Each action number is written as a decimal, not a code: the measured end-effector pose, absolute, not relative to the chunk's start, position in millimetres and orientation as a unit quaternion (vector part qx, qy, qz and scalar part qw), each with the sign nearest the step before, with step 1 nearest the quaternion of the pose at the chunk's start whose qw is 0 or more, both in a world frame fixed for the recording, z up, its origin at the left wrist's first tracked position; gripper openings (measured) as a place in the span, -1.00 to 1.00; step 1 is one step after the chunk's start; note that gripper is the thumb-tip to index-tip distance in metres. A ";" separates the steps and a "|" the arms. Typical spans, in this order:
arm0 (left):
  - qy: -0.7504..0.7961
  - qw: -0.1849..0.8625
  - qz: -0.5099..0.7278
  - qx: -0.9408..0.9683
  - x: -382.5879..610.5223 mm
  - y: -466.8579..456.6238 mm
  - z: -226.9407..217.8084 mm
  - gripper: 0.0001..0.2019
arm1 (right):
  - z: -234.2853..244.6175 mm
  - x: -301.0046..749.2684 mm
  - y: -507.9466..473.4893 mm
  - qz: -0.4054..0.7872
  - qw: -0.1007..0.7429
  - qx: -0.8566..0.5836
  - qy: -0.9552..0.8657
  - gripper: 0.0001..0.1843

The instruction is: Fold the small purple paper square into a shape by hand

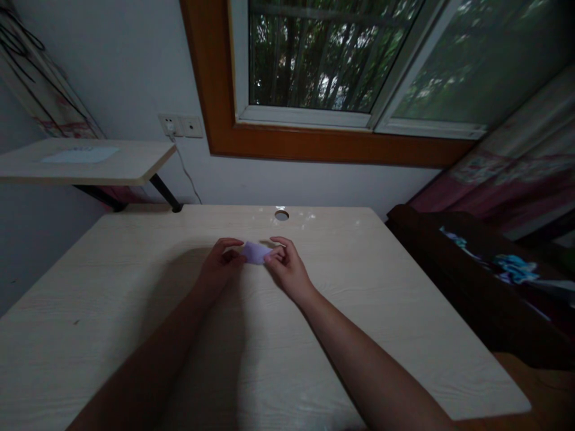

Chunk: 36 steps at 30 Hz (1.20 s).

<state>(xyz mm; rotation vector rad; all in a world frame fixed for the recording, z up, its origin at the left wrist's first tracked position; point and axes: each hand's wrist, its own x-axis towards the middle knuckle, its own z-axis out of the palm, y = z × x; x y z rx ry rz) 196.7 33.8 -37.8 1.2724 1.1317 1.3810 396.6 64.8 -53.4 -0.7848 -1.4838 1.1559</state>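
A small folded piece of pale purple paper (255, 252) is held just above the light wooden desk (135, 287), near its middle. My left hand (221, 263) pinches the paper's left end with curled fingers. My right hand (286, 266) pinches its right end, thumb and forefinger closed on it. Both forearms reach in from the bottom of the view.
A round cable hole (281, 215) sits at the desk's far edge. A raised shelf (90, 161) with a white sheet stands at the back left, under a wall socket (180, 126) with a cable. A dark wooden bed frame (471, 281) lies to the right, a window (332, 60) ahead.
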 end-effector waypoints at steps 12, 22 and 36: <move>0.400 0.565 0.494 0.526 199.9 31.2 -32.5 -0.41 | -55.5 399.7 64.1 0.464 0.471 -0.336 -0.671 -0.69; 0.512 0.456 0.477 0.550 200.6 34.7 -30.7 -0.63 | -54.5 397.3 63.8 0.485 0.493 -0.336 -0.640 -0.72; 0.556 0.386 0.512 0.530 195.9 40.7 -40.7 -0.69 | -41.9 400.2 60.6 0.328 0.471 -0.383 -0.723 -0.82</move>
